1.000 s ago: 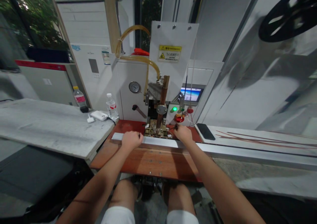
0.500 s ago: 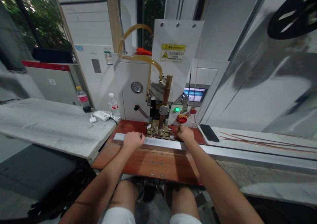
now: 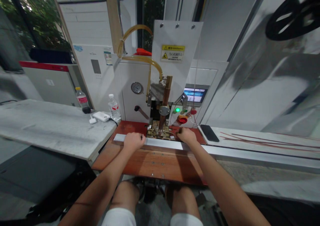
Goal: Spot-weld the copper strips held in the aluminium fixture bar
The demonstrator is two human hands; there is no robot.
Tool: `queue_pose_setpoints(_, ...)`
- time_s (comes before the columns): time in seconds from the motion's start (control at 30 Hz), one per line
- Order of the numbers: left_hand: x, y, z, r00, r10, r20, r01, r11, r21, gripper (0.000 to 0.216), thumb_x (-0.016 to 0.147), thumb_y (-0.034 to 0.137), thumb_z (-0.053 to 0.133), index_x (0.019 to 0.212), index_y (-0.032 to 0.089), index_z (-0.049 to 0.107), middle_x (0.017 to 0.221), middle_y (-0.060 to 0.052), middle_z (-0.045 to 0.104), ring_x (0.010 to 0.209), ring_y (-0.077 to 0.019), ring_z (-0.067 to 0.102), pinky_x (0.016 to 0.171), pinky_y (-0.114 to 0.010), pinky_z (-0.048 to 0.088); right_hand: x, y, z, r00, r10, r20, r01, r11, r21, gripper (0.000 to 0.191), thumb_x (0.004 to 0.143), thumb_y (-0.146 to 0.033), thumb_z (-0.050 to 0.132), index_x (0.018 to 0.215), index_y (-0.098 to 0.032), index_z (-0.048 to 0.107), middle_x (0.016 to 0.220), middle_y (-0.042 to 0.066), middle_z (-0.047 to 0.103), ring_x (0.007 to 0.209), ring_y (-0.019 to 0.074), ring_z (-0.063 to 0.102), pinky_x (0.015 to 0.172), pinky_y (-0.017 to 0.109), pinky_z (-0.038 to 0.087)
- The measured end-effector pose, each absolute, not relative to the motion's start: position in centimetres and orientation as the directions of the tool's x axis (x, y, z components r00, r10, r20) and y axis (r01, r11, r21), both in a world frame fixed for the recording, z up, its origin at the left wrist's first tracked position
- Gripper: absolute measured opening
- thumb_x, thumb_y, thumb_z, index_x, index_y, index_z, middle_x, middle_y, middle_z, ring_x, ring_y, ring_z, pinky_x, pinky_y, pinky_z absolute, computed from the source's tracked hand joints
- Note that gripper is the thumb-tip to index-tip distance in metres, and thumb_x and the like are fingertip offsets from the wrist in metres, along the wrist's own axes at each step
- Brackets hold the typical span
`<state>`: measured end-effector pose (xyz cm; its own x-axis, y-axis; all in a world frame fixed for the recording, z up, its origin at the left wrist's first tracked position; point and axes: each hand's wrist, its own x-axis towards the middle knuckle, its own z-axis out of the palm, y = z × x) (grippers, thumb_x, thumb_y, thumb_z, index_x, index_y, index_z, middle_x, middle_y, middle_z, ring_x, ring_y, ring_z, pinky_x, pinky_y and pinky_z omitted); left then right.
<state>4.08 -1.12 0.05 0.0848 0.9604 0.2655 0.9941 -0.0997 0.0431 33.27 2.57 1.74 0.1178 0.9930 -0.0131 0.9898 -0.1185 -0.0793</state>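
Observation:
My left hand (image 3: 134, 141) is closed and rests on the long silver metal bar (image 3: 165, 144), left of the machine's brass-coloured fixture (image 3: 156, 130). Something small and dark shows by its thumb, too small to name. To the right of the fixture, my right hand (image 3: 187, 136) is closed, its fingertips pinched beside the fixture's edge; what they hold is hidden. A copper-coloured upright rod (image 3: 165, 94) of the machine comes down onto the fixture between my hands.
The white machine (image 3: 175, 36) carries a gauge (image 3: 136, 87), a lit screen (image 3: 195, 94), a green light (image 3: 177, 110) and a red knob (image 3: 182, 119). A phone (image 3: 209, 133) and thin copper-coloured strips (image 3: 250, 140) lie right. Two bottles, one clear (image 3: 114, 107), stand left.
My right hand has dropped slightly toward the board beside the fixture. My left hand stays on the bar. The whole view has shifted a little.

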Motion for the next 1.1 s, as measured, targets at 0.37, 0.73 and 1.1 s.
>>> queue_pose_setpoints(0.37,4.0,-1.1,0.1,0.083,0.963,0.257,0.994,-0.097,0.045,0.06,0.087,0.046,0.023,0.081,0.015,0.075,0.079,-0.015,0.07,0.078,-0.0245,0.065,0.074,-0.034,0.045,34.7,0.0,1.5,-0.023,0.982,-0.188,0.997,0.009,-0.074,0.092,0.074,-0.083,0.01,0.092,-0.016,0.071,0.102,0.019,0.067,0.101,0.0332,0.061,0.083,0.042,0.045)
queue_pose_setpoints(0.73,4.1,-1.5,0.5,0.1,0.966,0.24,0.992,-0.116,0.053,0.056,0.087,0.043,0.026,0.083,0.017,0.075,0.08,-0.015,0.07,0.079,-0.0255,0.066,0.075,-0.036,0.045,34.7,-0.8,1.7,-0.063,0.98,-0.189,0.997,0.054,-0.052,0.081,0.076,-0.081,0.019,0.087,-0.019,0.072,0.093,0.015,0.069,0.096,0.0302,0.063,0.082,0.039,0.045)
queue_pose_setpoints(1.1,3.6,-2.0,-0.1,0.131,0.957,0.257,0.99,-0.139,0.014,0.054,0.086,0.043,0.028,0.08,0.017,0.074,0.077,-0.015,0.07,0.076,-0.0252,0.066,0.07,-0.034,0.044,34.3,-2.0,1.9,-0.07,0.985,-0.159,0.998,0.067,-0.022,0.086,0.077,-0.081,0.013,0.086,-0.02,0.072,0.091,0.015,0.069,0.093,0.0285,0.063,0.081,0.037,0.044)
